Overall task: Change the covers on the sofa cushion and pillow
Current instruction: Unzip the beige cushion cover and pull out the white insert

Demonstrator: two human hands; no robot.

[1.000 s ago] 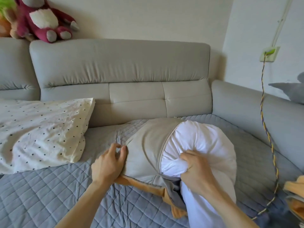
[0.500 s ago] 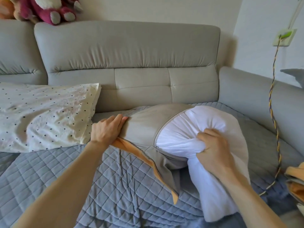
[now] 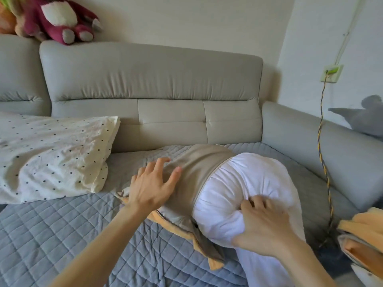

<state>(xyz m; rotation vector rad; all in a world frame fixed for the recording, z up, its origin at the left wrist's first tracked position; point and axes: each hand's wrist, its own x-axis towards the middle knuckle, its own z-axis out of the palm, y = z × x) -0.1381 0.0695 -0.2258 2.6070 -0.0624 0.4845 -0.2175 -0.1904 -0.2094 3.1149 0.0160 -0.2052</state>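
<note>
Your grey sofa carries a blue-grey quilted pad on its seat. A cream polka-dot pillow lies at the left against the backrest. In the middle, the white cushion insert lies on the pad, its far end inside the beige cover with orange lining. Your left grip rests on the cover, fingers spread and straight. Your right grip bunches the insert's bare fabric in curled fingers.
</note>
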